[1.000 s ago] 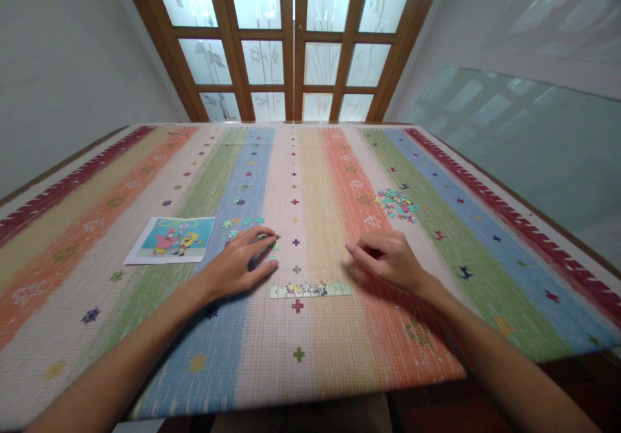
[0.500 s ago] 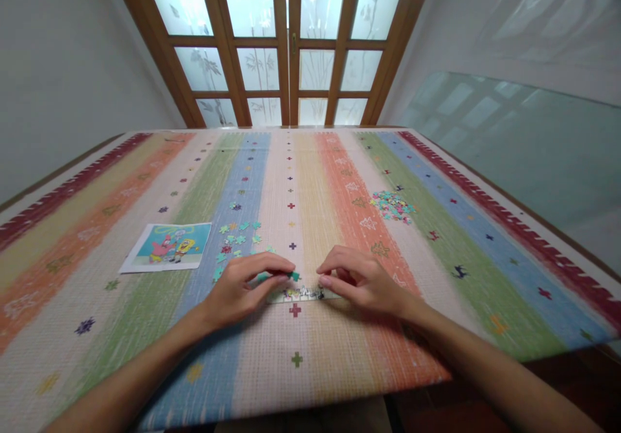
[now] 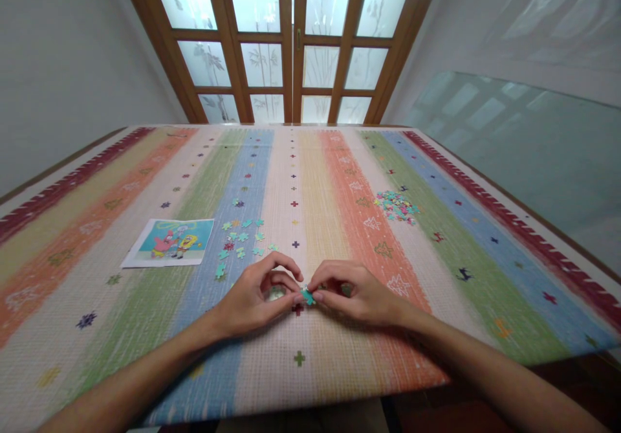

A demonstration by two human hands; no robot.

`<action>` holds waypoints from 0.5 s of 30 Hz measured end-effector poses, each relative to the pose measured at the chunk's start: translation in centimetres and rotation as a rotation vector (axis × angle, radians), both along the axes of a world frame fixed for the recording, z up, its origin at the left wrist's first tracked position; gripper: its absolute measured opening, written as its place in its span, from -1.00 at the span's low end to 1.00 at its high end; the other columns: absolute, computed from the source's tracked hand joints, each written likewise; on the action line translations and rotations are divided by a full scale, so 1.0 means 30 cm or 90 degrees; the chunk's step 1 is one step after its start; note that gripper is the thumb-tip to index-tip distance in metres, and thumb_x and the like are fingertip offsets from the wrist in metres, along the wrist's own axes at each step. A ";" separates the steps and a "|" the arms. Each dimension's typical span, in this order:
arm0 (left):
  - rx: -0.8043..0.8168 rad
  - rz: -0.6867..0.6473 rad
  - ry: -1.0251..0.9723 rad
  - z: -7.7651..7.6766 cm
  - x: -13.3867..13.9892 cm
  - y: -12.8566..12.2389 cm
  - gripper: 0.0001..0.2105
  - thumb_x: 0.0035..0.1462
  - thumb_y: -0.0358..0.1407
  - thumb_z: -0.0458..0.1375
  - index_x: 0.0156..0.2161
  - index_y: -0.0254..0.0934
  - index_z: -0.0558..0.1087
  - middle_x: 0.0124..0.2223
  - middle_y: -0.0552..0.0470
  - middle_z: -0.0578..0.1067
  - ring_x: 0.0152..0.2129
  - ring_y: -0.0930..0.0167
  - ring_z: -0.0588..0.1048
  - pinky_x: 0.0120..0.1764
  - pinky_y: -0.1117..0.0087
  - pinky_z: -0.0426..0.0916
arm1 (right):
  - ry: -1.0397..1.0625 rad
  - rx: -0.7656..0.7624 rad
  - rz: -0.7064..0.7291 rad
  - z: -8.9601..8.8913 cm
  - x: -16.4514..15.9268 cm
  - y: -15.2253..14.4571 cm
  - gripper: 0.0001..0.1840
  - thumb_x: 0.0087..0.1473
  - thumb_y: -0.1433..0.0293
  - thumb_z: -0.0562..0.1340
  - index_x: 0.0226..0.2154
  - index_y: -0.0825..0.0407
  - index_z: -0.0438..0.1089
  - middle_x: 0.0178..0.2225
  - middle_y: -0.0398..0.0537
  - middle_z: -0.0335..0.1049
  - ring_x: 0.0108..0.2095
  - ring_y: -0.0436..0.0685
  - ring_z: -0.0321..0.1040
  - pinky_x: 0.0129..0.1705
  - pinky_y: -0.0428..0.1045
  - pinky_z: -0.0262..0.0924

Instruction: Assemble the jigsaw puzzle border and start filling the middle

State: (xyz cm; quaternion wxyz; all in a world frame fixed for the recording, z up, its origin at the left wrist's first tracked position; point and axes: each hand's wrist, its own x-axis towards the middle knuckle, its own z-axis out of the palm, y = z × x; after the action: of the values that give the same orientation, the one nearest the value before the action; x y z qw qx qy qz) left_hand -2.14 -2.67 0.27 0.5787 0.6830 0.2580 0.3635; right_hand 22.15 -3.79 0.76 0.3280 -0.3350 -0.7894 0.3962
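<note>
A teal jigsaw puzzle piece point(image 3: 308, 298) is pinched between my two hands near the front of the table. My left hand point(image 3: 266, 294) grips its left side with thumb and finger. From the other side, my right hand point(image 3: 353, 292) has its thumb and forefinger closed on the same piece. The assembled strip of puzzle below is mostly hidden by my hands. Loose teal and green puzzle pieces point(image 3: 241, 252) lie spread out beyond my left hand.
A printed cartoon picture point(image 3: 169, 244) lies at the left. Farther off at the right is a heap of mixed puzzle pieces point(image 3: 396, 206). A striped tablecloth point(image 3: 334, 368) covers the table, and wooden glazed doors point(image 3: 294, 64) stand behind it.
My right hand has come left to meet my left hand, and its fingers now touch the teal piece. My left hand has moved slightly right and nearer to me with the piece.
</note>
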 end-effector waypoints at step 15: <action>0.129 0.059 0.076 -0.003 0.012 -0.012 -0.94 0.22 -0.39 0.29 -0.23 -0.33 0.50 -0.28 -0.01 0.55 -0.36 0.45 0.57 -0.24 0.42 0.54 | -0.003 -0.161 0.031 -0.014 -0.006 0.017 -0.74 0.18 0.21 0.37 -0.26 0.08 0.62 -0.56 -0.21 0.31 -0.56 -0.06 0.10 -0.50 -0.11 0.00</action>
State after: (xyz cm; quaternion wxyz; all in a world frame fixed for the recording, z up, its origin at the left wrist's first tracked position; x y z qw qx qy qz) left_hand -1.79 -3.02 0.18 0.4727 0.7459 0.2849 0.3729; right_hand 21.96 -3.28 0.35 0.2714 -0.3553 -0.7420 0.4995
